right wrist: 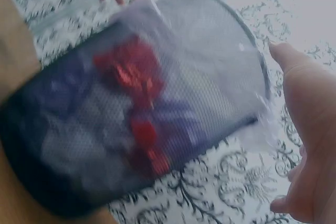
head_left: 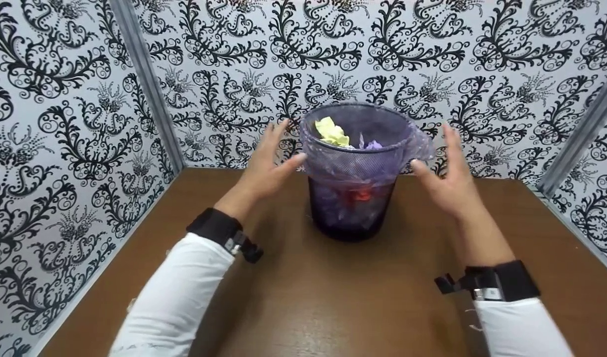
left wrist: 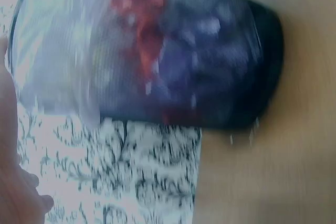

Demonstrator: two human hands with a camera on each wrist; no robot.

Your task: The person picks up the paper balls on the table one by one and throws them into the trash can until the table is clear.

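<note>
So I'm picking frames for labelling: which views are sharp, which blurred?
Head view: sharp, evenly lit, bin and both hands crisp. Left wrist view: bin smeared by motion blur. Right wrist view: soft too, washed out and pale.

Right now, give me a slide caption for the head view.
Two open hands, left hand and right hand, flank a lined mesh bin on a brown table.

Lined mesh bin (head_left: 352,208) on brown table (head_left: 333,297)

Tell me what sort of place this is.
Probably a staged recording booth, not a lived-in room: patterned wallpaper panels close in a bare brown table holding only a lined mesh wastebasket, both hands beside it.
</note>
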